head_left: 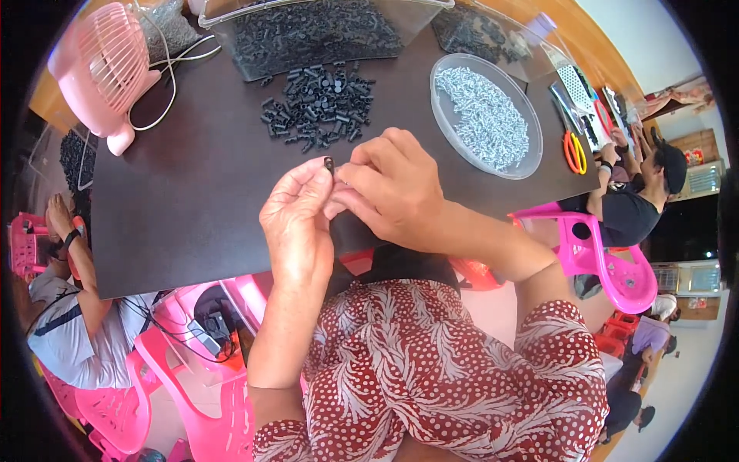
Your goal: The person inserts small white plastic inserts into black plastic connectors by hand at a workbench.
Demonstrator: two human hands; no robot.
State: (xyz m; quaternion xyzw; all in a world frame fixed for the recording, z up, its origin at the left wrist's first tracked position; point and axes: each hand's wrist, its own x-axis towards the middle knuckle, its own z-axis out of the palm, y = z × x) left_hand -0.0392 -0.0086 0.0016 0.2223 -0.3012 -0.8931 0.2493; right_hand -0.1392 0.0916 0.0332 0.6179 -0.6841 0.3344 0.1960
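Observation:
My left hand [295,206] pinches a small black plastic piece [329,164] between thumb and fingertips, above the near part of the table. Close against it, my right hand [400,189] has its fingers curled and their tips pressed together beside the piece; whatever they hold is too small and covered to make out. Just beyond both hands lies a loose pile of short black tubular pieces [319,104]. To the right stands a round clear plastic tray [536,146] with many small silvery metal parts [485,115] in it.
Clear bins [319,35] of black pieces line the back of the dark table [177,215]. A pink fan [104,65] with a white cable stands at the far left. Orange-handled scissors [573,152] lie right of the tray. Other people sit at left and right, with pink chairs [616,281].

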